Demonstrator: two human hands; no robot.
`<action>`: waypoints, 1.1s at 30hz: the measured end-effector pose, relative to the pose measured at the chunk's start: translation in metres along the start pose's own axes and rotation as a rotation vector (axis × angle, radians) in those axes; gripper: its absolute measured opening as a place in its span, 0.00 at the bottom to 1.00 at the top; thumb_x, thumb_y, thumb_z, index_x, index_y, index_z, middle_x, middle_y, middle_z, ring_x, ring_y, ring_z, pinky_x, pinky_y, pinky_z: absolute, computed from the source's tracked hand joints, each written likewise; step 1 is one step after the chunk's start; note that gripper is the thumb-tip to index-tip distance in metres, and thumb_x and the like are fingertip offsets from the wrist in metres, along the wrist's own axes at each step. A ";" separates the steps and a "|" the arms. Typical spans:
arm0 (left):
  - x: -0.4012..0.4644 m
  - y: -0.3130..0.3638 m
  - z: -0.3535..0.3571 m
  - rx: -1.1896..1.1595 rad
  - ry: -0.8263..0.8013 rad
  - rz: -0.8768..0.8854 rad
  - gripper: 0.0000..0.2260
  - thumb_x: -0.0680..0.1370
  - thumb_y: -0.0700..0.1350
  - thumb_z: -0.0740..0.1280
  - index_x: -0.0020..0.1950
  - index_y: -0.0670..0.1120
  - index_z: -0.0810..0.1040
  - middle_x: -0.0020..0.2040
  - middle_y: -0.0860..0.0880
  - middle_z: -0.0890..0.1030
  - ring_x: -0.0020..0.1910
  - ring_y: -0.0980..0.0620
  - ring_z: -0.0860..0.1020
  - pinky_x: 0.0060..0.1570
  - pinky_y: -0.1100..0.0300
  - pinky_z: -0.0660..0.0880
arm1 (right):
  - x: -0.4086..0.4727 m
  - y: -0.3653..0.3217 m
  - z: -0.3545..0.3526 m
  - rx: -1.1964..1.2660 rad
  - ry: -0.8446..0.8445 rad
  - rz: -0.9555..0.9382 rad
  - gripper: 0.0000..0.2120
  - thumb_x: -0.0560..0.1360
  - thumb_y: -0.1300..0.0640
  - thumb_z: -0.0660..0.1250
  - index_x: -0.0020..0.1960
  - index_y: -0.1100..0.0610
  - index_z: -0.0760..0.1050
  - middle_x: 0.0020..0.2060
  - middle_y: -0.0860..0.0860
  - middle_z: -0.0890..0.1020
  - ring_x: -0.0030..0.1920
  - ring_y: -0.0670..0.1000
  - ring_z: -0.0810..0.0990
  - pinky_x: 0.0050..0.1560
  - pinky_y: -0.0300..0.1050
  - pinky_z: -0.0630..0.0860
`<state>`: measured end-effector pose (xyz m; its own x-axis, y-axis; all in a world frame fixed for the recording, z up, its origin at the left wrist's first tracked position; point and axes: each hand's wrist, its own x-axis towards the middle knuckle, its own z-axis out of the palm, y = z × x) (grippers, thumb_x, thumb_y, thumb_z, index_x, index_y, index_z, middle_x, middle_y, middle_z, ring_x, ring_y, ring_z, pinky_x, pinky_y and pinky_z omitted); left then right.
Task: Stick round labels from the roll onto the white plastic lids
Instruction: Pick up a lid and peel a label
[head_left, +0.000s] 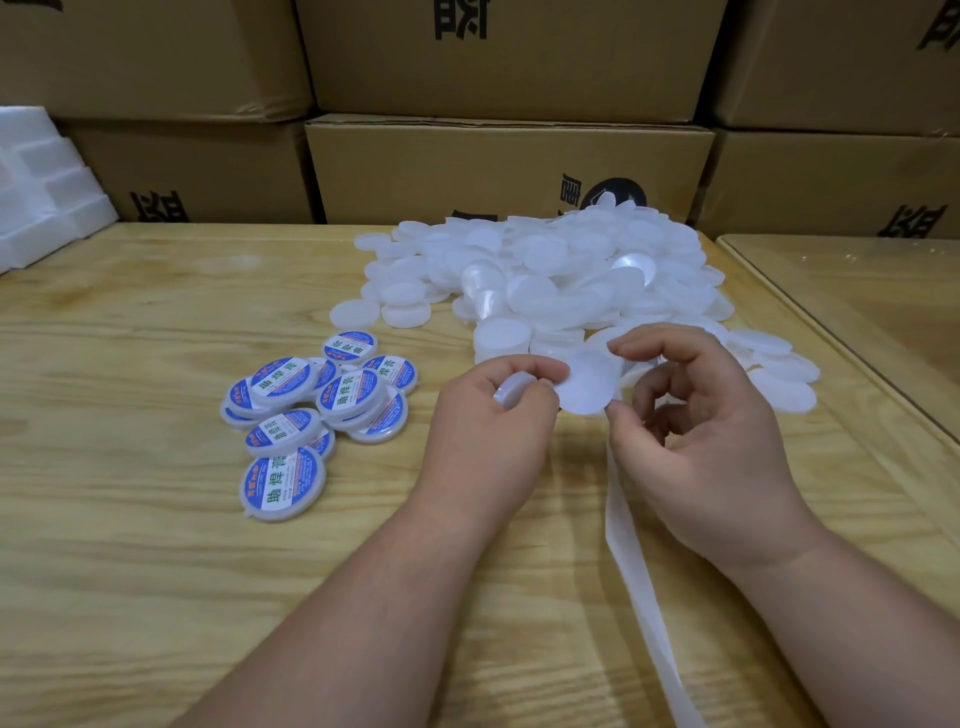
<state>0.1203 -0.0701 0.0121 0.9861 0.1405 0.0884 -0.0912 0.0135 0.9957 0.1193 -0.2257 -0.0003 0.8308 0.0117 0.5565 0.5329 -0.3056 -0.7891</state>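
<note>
Left hand (493, 415) curls its grip round a white lid (511, 391); right hand (696, 415) pinches a round label (589, 384) just beside it.

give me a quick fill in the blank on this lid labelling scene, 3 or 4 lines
1. The left hand grips a plain white ____.
2. The right hand pinches a round label, seen from its ____ back.
3. The labelled lids lie to the ____ of the hands.
4. The backing strip trails toward the table's ____ edge.

Missing words: lid; white; left; near
</note>
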 end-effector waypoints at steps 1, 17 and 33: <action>0.000 0.000 0.000 0.000 -0.002 0.000 0.13 0.77 0.39 0.66 0.43 0.55 0.85 0.28 0.54 0.74 0.29 0.55 0.70 0.24 0.69 0.67 | -0.001 -0.001 0.000 0.012 -0.017 -0.011 0.21 0.70 0.63 0.69 0.54 0.39 0.76 0.47 0.47 0.80 0.33 0.55 0.74 0.32 0.38 0.72; 0.004 -0.006 -0.002 -0.043 -0.038 0.017 0.12 0.77 0.41 0.66 0.43 0.56 0.85 0.29 0.52 0.74 0.29 0.54 0.70 0.25 0.68 0.67 | -0.001 -0.001 0.001 -0.013 0.024 0.078 0.15 0.71 0.60 0.69 0.49 0.41 0.76 0.46 0.43 0.81 0.34 0.47 0.75 0.34 0.33 0.72; 0.001 0.003 -0.011 -0.280 -0.231 0.049 0.09 0.84 0.48 0.54 0.56 0.50 0.74 0.53 0.44 0.86 0.42 0.45 0.81 0.27 0.57 0.67 | 0.010 -0.004 -0.005 0.495 -0.047 0.398 0.17 0.76 0.73 0.67 0.52 0.51 0.76 0.37 0.52 0.82 0.25 0.46 0.68 0.23 0.36 0.63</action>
<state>0.1198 -0.0593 0.0147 0.9820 -0.0791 0.1714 -0.1422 0.2875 0.9472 0.1248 -0.2294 0.0096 0.9807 0.0335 0.1924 0.1834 0.1805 -0.9663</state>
